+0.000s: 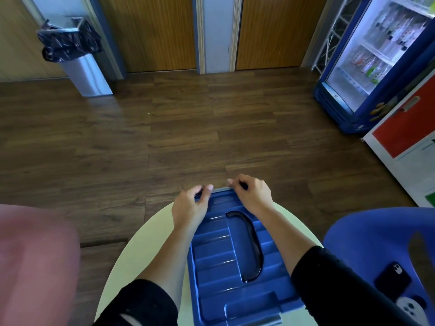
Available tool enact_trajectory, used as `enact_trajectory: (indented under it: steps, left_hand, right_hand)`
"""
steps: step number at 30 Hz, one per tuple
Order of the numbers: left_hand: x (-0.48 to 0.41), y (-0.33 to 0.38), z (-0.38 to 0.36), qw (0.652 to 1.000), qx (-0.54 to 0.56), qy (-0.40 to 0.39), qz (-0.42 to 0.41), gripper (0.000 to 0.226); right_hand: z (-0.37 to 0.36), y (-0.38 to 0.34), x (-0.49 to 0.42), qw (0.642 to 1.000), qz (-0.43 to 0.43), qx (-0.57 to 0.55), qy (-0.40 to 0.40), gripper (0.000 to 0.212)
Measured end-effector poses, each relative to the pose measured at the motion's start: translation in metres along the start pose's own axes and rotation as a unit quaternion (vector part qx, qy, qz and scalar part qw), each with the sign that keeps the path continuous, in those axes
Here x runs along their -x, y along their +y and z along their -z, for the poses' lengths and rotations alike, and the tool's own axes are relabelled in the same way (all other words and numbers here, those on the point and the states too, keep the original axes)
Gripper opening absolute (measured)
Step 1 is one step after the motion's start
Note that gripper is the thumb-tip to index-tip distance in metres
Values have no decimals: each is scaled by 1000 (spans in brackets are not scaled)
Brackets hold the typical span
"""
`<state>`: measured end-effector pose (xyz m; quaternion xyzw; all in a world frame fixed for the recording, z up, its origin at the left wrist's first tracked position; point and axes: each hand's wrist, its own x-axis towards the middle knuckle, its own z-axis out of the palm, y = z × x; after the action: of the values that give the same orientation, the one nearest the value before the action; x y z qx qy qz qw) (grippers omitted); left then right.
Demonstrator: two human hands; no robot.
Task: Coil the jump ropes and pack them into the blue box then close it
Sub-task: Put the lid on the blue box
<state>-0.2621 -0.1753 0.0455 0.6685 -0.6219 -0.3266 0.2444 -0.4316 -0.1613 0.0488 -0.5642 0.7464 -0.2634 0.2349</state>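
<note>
Resting on the blue box lid's far edge: left hand and right hand, fingers curled, gripping that edge.

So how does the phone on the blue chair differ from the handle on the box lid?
The phone is a flat dark rectangle with camera lenses showing; the handle is a thin black curved bar. The phone lies loose on the blue chair to the right, while the handle lies folded flat in a recess of the blue box lid on the round white table. Both are dark, and neither hand touches them.
</note>
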Motion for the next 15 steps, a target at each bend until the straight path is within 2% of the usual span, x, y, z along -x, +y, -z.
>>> enact_trajectory:
  steps: [2,7,15]
  left_hand:
    - [-3,-1,0,1000,15,9,-1,31]
    - [-4,-2,2,997,69,-15,-18,11]
    - [1,-5,5,995,47,-55,-68,19]
  right_hand:
    - [-2,2,-2,1000,-16,-25,7,29]
    - [4,8,-3,995,-4,-95,-11,13]
    - [10,6,7,995,18,-93,-27,12]
